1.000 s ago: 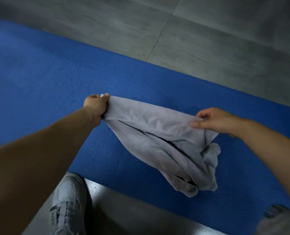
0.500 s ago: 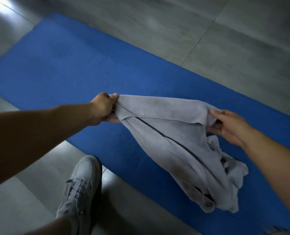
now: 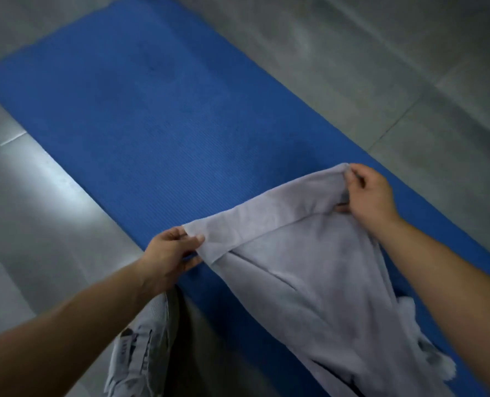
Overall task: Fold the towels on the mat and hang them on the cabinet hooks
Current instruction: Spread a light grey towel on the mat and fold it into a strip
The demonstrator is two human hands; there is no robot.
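A light grey towel (image 3: 309,270) hangs stretched between my two hands above the blue mat (image 3: 158,116). My left hand (image 3: 172,252) pinches its near left corner between thumb and fingers. Farther away, my right hand (image 3: 368,194) grips the far upper corner, fingers curled round the cloth. The top edge runs taut between the two corners. The rest of the towel droops down to the lower right, bunched and creased, its lowest part lying on the mat. No cabinet or hooks are in view.
The mat lies diagonally on a grey tiled floor (image 3: 409,67). My grey shoe (image 3: 140,348) stands on the floor at the mat's near edge, below my left hand. Most of the mat's upper left part is bare.
The view has swung so more of the mat shows at upper left. My hands have spread the towel's top edge wider, and my right hand has moved to the far corner.
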